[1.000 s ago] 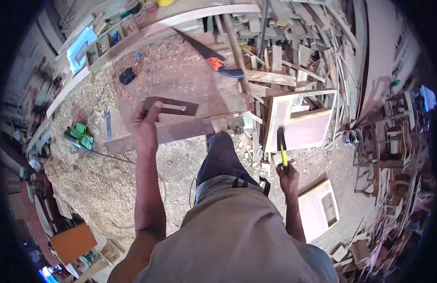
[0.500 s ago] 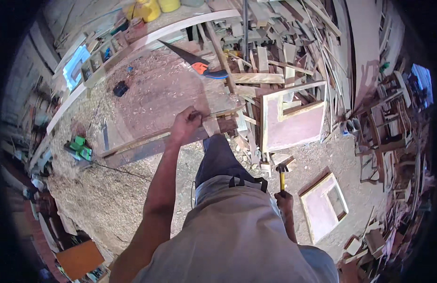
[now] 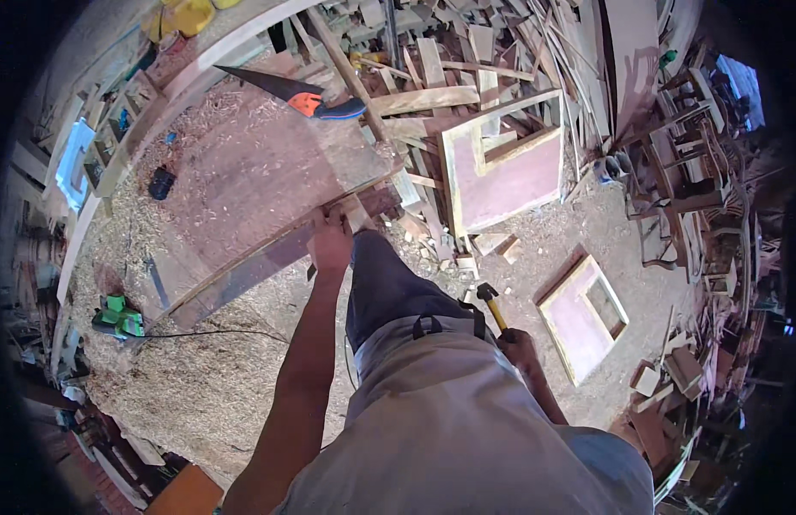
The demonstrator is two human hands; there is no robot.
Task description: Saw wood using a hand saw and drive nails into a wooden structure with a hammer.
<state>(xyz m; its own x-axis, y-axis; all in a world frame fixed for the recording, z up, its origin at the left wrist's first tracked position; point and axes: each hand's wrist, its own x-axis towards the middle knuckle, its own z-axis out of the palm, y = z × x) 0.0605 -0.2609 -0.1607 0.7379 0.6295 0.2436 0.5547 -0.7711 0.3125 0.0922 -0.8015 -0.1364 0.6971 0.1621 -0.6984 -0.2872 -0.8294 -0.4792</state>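
My left hand (image 3: 331, 244) is at the front edge of the workbench (image 3: 252, 163), fingers bent over the edge. A dark end juts out under its palm, but what the fingers hold is hidden. Beside the fingertips is a short pale wood piece (image 3: 357, 212), close to my raised knee. Low by my right hip, my right hand (image 3: 517, 348) grips a hammer (image 3: 494, 307) by its yellow handle, the dark head pointing up and away. A handsaw (image 3: 305, 102) with an orange and blue handle rests toward the far side of the bench.
Wood shavings cover bench and floor. A green power tool (image 3: 117, 318) with a cord sits at the bench's left end, a black object (image 3: 161, 183) farther back. Two framed panels with cutouts, one upright (image 3: 509, 184) and one (image 3: 578, 322) nearer, are right. Scrap wood (image 3: 441, 99) is piled behind.
My left hand has come slightly nearer and left, down to the bench edge. The hammer in my right hand has tilted leftward. The whole view has shifted.
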